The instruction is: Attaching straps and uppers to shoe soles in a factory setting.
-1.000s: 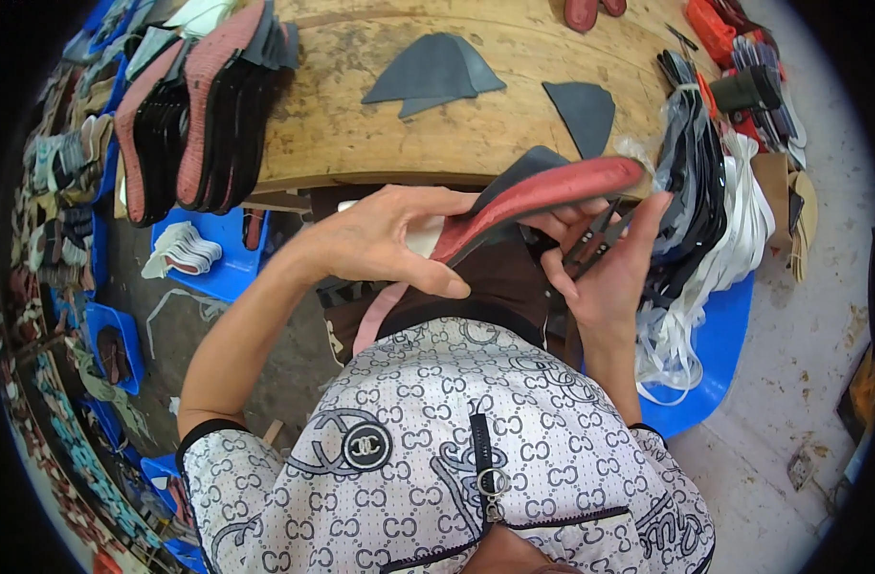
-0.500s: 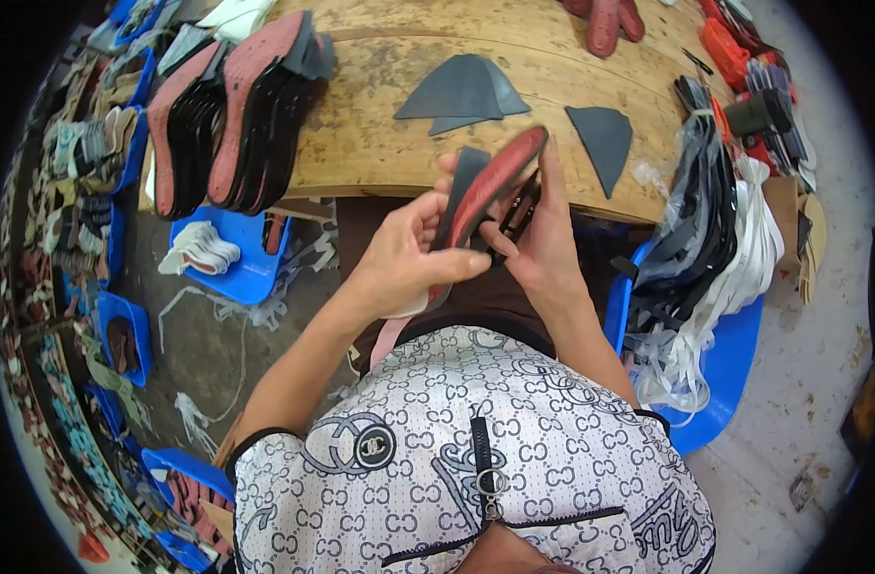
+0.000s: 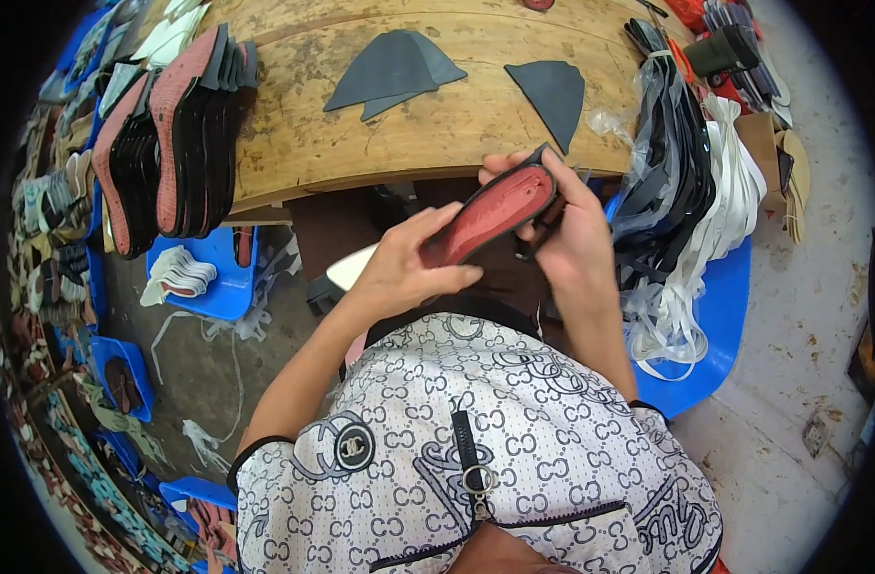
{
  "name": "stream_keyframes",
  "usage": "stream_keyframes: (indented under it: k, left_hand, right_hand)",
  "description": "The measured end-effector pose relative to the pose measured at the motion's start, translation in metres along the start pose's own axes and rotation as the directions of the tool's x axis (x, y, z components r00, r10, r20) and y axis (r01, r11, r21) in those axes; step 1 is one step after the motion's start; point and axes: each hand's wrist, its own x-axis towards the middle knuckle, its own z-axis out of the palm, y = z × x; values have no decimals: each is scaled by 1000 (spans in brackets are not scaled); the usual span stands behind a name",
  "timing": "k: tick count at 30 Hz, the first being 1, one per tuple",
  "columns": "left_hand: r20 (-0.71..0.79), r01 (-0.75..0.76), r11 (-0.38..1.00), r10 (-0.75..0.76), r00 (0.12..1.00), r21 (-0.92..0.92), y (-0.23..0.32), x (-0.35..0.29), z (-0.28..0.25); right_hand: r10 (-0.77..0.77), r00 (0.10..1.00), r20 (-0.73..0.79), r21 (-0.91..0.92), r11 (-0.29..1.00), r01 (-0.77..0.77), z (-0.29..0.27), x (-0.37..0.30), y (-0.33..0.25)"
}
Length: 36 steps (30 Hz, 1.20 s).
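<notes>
A red shoe insole with a dark rim is held tilted in front of the table's near edge. Its pale end sticks out to the left below my left hand, which grips its middle with the thumb on the near side. At the rounded upper-right end, my right hand closes on the dark rim, thumb and fingers on either side of it. Something small and dark shows under the right palm, too hidden to name. Dark grey triangular pieces lie overlapped on the table beyond, and another grey piece lies to their right.
Stacked pink insoles with black edges stand at the left of the wooden table. Below them, a blue tray holds white curved pieces. On the right, black strips and white strips hang over a blue bin.
The insole has turned so its red face and rounded end show more fully. My right hand has shifted to that end. The view has moved, putting the table's things further left.
</notes>
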Motion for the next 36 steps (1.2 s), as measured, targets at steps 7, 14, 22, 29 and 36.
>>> stream_keyframes:
  k: [7,14,22,29,36]
  left_hand:
    - [378,283,959,-266,887,13,14,26,-25]
    - [328,-58,967,-28,944,250,10,15,-17]
    - [213,-57,905,-37,976,421,18,6,-41]
    - [302,544,827,-487,819,-143,20,-7,-53]
    - [361,479,863,-400,842,-160,7,-31,-44]
  right_hand:
    - [-45,982,185,419,907,-37,-23,34,9]
    - [-58,915,400,494,854,-161,-21,30,7]
    - [-117,882,456,424,900,-100,2,12,-14]
    - [-205,866,456,443,896,-21,-5,14,-27]
    - [-167,881,442,394,919,-23,4,17,-24]
